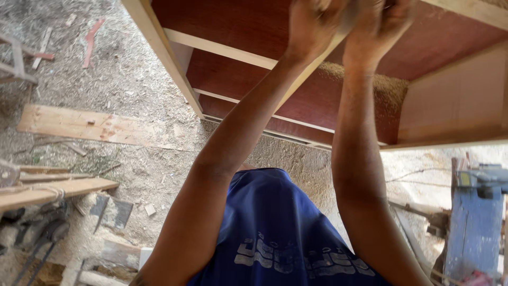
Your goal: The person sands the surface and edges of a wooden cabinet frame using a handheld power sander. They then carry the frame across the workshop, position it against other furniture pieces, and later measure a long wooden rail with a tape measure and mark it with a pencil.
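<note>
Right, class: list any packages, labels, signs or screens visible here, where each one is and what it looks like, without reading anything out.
Printed shirt: bottom centre, blue cloth with a pale grey band of lettering across it.
Packages, signs, screens: none to be seen among the wooden frame, planks and sawdust.
</note>
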